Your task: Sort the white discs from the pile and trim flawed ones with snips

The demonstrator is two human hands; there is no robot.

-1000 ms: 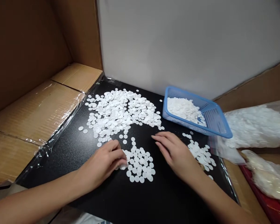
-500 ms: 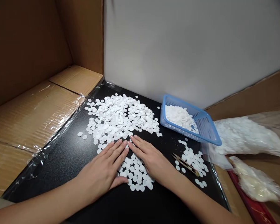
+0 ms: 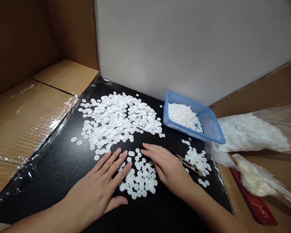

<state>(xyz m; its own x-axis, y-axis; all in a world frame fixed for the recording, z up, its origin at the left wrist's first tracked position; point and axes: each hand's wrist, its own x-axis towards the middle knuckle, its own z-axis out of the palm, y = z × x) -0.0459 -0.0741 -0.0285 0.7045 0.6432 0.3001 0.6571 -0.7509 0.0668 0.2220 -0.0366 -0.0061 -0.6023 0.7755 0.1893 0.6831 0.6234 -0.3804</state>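
Observation:
My left hand (image 3: 100,184) lies flat and open on the black mat (image 3: 60,168), fingers stretched toward a small patch of white round discs (image 3: 139,176). On the patch's right side rests my right hand (image 3: 165,165), also flat and open, its fingertips on the discs. Neither hand holds anything. Beyond the hands spreads a large pile of white discs (image 3: 116,118). Just right of my right hand lie small metal snips (image 3: 190,165) among another little cluster of discs (image 3: 196,160).
A blue plastic basket (image 3: 208,129) holding white discs stands at the mat's back right. Clear bags of white pieces (image 3: 249,132) lie to the right, above a red strip (image 3: 257,204). Cardboard flaps (image 3: 26,106) under plastic film border the left; a grey wall stands behind.
Both hands have slid back toward me and spread apart, uncovering the small patch of discs between them. The view has shifted slightly to the right.

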